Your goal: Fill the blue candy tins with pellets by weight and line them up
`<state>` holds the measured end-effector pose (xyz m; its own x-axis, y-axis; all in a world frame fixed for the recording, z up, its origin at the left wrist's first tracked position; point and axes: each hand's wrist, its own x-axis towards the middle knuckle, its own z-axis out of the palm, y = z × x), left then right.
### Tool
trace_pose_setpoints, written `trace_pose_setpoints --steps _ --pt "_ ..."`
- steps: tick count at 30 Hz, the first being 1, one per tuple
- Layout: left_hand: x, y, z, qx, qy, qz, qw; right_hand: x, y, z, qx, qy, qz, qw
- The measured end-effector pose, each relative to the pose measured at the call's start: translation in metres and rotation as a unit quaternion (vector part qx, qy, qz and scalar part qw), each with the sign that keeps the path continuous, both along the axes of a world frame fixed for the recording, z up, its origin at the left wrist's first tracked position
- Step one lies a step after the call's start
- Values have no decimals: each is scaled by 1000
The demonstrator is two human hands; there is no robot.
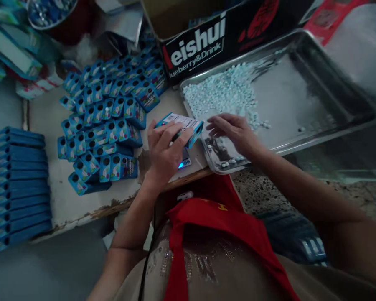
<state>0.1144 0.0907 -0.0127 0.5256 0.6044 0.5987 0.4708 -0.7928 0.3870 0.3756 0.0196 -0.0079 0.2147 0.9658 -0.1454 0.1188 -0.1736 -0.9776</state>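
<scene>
My left hand [166, 146] is closed around a small blue box [183, 125], tilted, with a white printed side facing up and a dark round opening at its right end. Just beneath it, a small scale [184, 162] with a lit blue display is mostly hidden by the hand. My right hand [230, 129] is over the left part of a metal tray [288, 147], its fingers stretched toward the box and slightly bent. Nothing shows in those fingers. Many small pale-blue pellets [222, 92] are heaped at the tray's left end, with a few scattered near its front rim.
Rows of blue boxes [113, 129] with round openings fill the table's left side. Another stack [21, 188] stands at the far left. A black printed carton [200, 50] sits behind the tray. A dark red tub [72, 25] is at the back left, a plastic bag [360, 50] at the right.
</scene>
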Motion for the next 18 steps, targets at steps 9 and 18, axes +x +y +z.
trace_pose_setpoints --steps 9,18 --pt "22 7 -14 -4 18 31 999 -14 0 17 -118 400 1 909" --pt "29 -12 -10 -193 -178 29 964 0 -2 18 -58 252 -30 965"
